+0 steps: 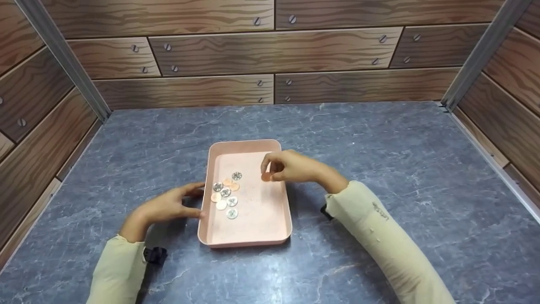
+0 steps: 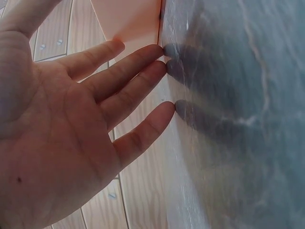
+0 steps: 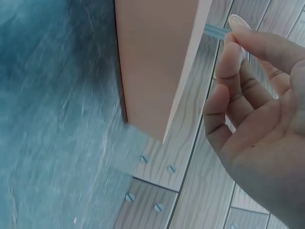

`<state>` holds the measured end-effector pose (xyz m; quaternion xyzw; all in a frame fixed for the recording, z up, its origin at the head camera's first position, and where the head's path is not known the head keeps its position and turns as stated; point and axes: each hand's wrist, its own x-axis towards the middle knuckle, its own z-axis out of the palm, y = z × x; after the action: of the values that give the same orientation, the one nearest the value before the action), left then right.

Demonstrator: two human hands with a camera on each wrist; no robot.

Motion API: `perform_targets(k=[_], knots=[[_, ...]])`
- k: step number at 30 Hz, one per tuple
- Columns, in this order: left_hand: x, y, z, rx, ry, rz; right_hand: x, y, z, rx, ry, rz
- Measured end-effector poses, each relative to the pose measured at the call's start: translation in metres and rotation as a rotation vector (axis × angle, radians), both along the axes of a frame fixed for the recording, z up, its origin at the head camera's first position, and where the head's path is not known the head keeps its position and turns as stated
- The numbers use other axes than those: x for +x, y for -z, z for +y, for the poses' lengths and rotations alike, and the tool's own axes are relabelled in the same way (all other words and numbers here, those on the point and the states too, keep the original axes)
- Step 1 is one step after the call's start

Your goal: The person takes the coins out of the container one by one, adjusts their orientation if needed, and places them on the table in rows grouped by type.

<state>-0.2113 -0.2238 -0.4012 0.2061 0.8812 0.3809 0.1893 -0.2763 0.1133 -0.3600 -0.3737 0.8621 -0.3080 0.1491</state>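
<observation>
Copper-coloured coin (image 1: 265, 176) sits pinched between the thumb and finger of the right hand (image 1: 295, 166), held over the right side of a pink rectangular tray (image 1: 257, 221). In the right wrist view that coin stands edge-up at the fingertips, ridged lines showing on its face, while the hand's other fingers curl loosely below.

Nine more coins lie inside the tray, gathered toward its left side. Three are copper-toned; the rest look silvery, several bearing a dark pattern, with one silver coin (image 1: 237, 175) lying farthest from the person and another (image 1: 232, 213) nearest. Some in the middle of the group touch or overlap.

At the tray's left wall, the left hand (image 1: 166, 205) grasps nothing: its fingers extend, the thumb and index finger against the wall, three fingertips resting on the tabletop (image 1: 358, 139), which is blue-grey and marbled.

Both arms wear pale sleeves (image 1: 371, 223), and a black device (image 1: 156, 255) shows at the left wrist. Wood-patterned panels (image 1: 270, 50) stand behind.
</observation>
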Motion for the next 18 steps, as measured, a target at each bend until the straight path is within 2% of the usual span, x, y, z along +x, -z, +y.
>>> perform_targets(k=[5, 18], knots=[[0.0, 0.0, 0.001, 0.013, 0.001, -0.008, -0.005, -0.001, 0.011, -0.039, 0.047, -0.061], [-0.001, 0.002, 0.001, 0.007, -0.009, -0.017, -0.022, 0.004, 0.042, -0.132, 0.179, -0.134]])
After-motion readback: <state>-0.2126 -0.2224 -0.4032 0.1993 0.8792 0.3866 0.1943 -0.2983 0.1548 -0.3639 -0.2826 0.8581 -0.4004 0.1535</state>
